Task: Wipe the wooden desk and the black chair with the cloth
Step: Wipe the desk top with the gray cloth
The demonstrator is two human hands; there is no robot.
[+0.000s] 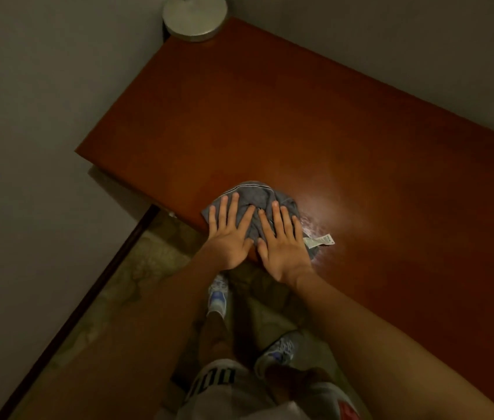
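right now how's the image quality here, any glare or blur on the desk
Head view: dim, warm light overall; a pale glare patch sits on the wooden desk just right of the cloth; the left hand and right hand, pressed flat on the cloth, look fairly sharp; the round grey base at the far corner is soft; the wide-angle lens skews the desk edges.

— Where are the hands?
— The left hand (229, 234) and the right hand (282, 244) press flat on a grey cloth (254, 195), side by side, fingers straight.
— And the cloth?
— It lies bunched at the near edge of the reddish wooden desk (300, 116). A white label (320, 240) sticks out by the right hand, beside a shiny streak.
— Anything else?
— A round lamp base (194, 18) at the far corner, and two sneakers (217, 294) on the floor.
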